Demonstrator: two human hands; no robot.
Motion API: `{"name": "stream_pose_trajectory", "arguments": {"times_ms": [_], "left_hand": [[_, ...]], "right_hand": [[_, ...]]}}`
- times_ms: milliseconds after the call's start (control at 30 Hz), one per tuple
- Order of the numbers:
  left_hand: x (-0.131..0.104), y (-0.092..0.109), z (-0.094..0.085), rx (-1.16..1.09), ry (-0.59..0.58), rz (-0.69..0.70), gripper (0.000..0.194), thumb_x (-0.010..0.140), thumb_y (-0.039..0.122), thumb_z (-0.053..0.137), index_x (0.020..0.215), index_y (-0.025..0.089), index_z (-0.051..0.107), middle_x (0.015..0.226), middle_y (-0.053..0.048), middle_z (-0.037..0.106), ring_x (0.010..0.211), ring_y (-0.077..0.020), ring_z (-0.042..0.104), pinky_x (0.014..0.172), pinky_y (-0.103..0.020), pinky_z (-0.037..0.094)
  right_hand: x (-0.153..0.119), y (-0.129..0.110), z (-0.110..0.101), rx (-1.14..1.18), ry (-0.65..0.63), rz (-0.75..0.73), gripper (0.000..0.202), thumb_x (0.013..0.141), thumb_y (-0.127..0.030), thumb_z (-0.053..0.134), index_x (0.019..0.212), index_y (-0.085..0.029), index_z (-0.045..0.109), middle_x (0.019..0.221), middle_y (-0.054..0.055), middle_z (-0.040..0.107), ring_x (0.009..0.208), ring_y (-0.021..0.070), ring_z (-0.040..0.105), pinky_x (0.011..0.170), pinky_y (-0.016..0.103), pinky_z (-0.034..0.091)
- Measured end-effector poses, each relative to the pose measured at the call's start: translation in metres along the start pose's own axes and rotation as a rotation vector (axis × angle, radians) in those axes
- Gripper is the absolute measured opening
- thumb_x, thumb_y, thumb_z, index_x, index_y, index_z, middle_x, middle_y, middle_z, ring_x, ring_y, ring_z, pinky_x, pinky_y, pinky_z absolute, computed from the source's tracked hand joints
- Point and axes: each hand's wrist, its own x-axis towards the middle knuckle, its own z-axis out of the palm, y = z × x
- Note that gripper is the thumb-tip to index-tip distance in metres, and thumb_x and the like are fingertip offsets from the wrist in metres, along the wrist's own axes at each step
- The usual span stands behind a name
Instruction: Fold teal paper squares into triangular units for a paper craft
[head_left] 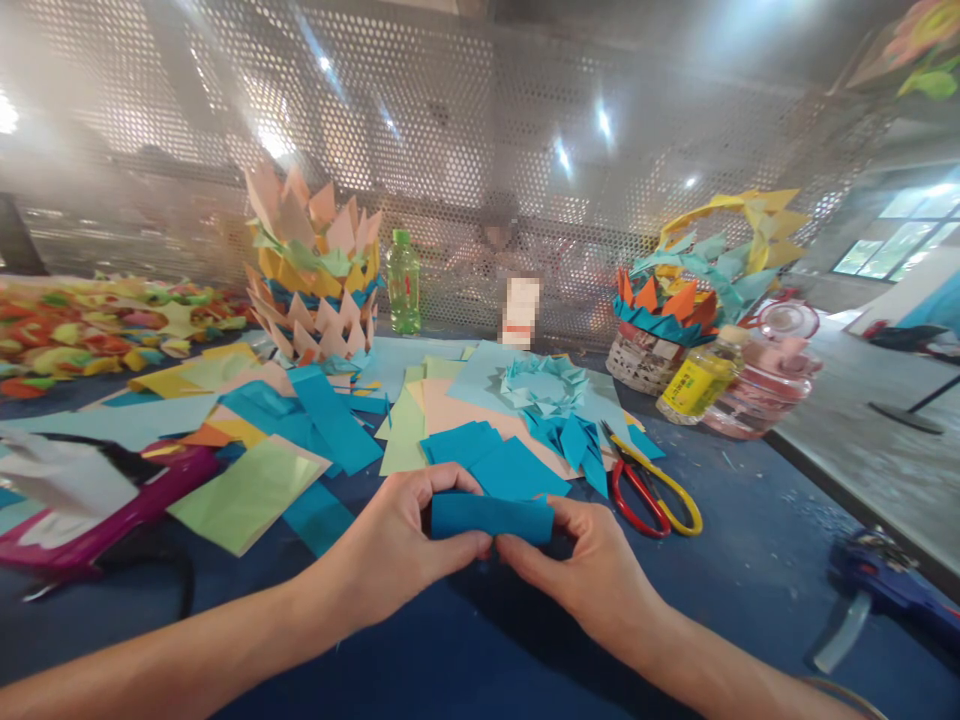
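Note:
Between my two hands, above the dark blue tabletop, is a folded strip of blue paper (491,517). My left hand (420,520) pinches its left end, thumb along the lower edge. At the other end my right hand (574,545) grips it, with the thumb tip close to the left one. Just beyond lie flat blue paper pieces (517,467) and several folded blue points (574,440). Behind these rests a ring of light blue folded paper (544,385). Scissors (656,490) with one red and one yellow handle lie right of my right hand.
Left are loose paper sheets (247,495), a magenta glue gun (142,500) and a tall folded-paper stack (315,270). A green bottle (405,285) stands behind. Right are a paper basket (645,355), a yellow-labelled bottle (697,380), a pink jug (772,390) and a blue glue gun (885,580).

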Motion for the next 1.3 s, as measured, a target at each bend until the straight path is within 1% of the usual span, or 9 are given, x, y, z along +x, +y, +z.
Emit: {"name": "stream_pose_trajectory", "arguments": {"times_ms": [200, 300, 400, 500, 633, 800, 1000, 1133, 1300], "left_hand": [[0.002, 0.0, -0.005, 0.01, 0.015, -0.019, 0.016, 0.07, 0.026, 0.074, 0.08, 0.02, 0.063, 0.063, 0.006, 0.071, 0.055, -0.011, 0.058, 0.047, -0.017, 0.037], [0.005, -0.001, -0.01, 0.017, 0.029, -0.033, 0.019, 0.069, 0.027, 0.074, 0.082, 0.02, 0.063, 0.065, 0.004, 0.074, 0.055, -0.0128, 0.062, 0.047, -0.018, 0.038], [0.008, -0.001, -0.015, -0.006, 0.028, -0.055, 0.024, 0.068, 0.03, 0.075, 0.086, 0.02, 0.061, 0.066, 0.003, 0.076, 0.059, -0.0151, 0.068, 0.05, -0.019, 0.044], [0.011, 0.0, -0.019, -0.038, 0.017, -0.079, 0.027, 0.067, 0.031, 0.075, 0.087, 0.021, 0.06, 0.066, 0.003, 0.077, 0.062, -0.0163, 0.071, 0.052, -0.019, 0.047], [0.012, 0.001, -0.022, -0.046, 0.001, -0.092, 0.028, 0.064, 0.03, 0.078, 0.083, 0.02, 0.06, 0.063, 0.003, 0.076, 0.055, -0.014, 0.068, 0.048, -0.018, 0.046], [0.014, -0.001, -0.028, -0.046, 0.002, -0.093, 0.03, 0.064, 0.033, 0.08, 0.083, 0.02, 0.061, 0.064, 0.002, 0.076, 0.056, -0.0149, 0.069, 0.049, -0.019, 0.046], [0.02, 0.003, -0.04, -0.052, 0.026, -0.108, 0.035, 0.064, 0.039, 0.08, 0.086, 0.022, 0.06, 0.065, 0.002, 0.075, 0.059, -0.0182, 0.07, 0.054, -0.025, 0.054], [0.015, 0.006, -0.033, -0.038, 0.004, -0.091, 0.033, 0.063, 0.037, 0.08, 0.084, 0.021, 0.06, 0.066, 0.002, 0.073, 0.061, -0.0184, 0.07, 0.053, -0.024, 0.051], [0.002, 0.007, -0.014, 0.0, -0.044, -0.053, 0.024, 0.066, 0.029, 0.076, 0.081, 0.02, 0.061, 0.058, 0.007, 0.064, 0.052, -0.0104, 0.056, 0.046, -0.018, 0.037]], "right_hand": [[0.002, 0.0, -0.005, -0.123, 0.01, -0.012, 0.023, 0.082, -0.036, 0.064, 0.073, -0.017, 0.071, 0.065, 0.001, 0.065, 0.061, 0.0149, 0.053, 0.059, 0.027, 0.04], [0.006, 0.0, -0.008, -0.162, 0.053, -0.016, 0.025, 0.08, -0.036, 0.065, 0.062, -0.018, 0.06, 0.059, -0.001, 0.059, 0.059, 0.0134, 0.049, 0.057, 0.026, 0.037], [0.009, -0.001, -0.01, -0.159, 0.059, -0.022, 0.027, 0.08, -0.034, 0.063, 0.06, -0.02, 0.052, 0.059, -0.002, 0.059, 0.059, 0.0131, 0.05, 0.057, 0.025, 0.037], [0.009, -0.001, -0.011, -0.149, 0.048, -0.032, 0.022, 0.08, -0.033, 0.062, 0.064, -0.02, 0.056, 0.061, -0.002, 0.062, 0.059, 0.0129, 0.051, 0.057, 0.024, 0.039], [0.008, -0.002, -0.011, -0.146, 0.038, -0.048, 0.018, 0.079, -0.03, 0.062, 0.065, -0.02, 0.059, 0.062, -0.002, 0.063, 0.059, 0.0127, 0.052, 0.057, 0.024, 0.04], [0.01, -0.002, -0.013, -0.136, 0.048, -0.059, 0.014, 0.078, -0.028, 0.062, 0.069, -0.019, 0.065, 0.063, -0.001, 0.064, 0.06, 0.0136, 0.055, 0.059, 0.025, 0.042], [0.015, 0.0, -0.022, -0.116, 0.105, -0.078, 0.012, 0.079, -0.029, 0.06, 0.073, -0.019, 0.063, 0.07, 0.0, 0.063, 0.068, 0.0153, 0.055, 0.066, 0.028, 0.045], [0.013, -0.004, -0.017, -0.124, 0.101, -0.085, 0.025, 0.077, -0.036, 0.069, 0.096, -0.02, 0.065, 0.088, 0.001, 0.066, 0.076, 0.0167, 0.056, 0.072, 0.03, 0.046], [0.004, -0.006, -0.007, -0.172, -0.005, -0.093, 0.02, 0.078, -0.038, 0.073, 0.076, -0.019, 0.071, 0.076, 0.0, 0.064, 0.074, 0.0172, 0.056, 0.07, 0.029, 0.043]]}}
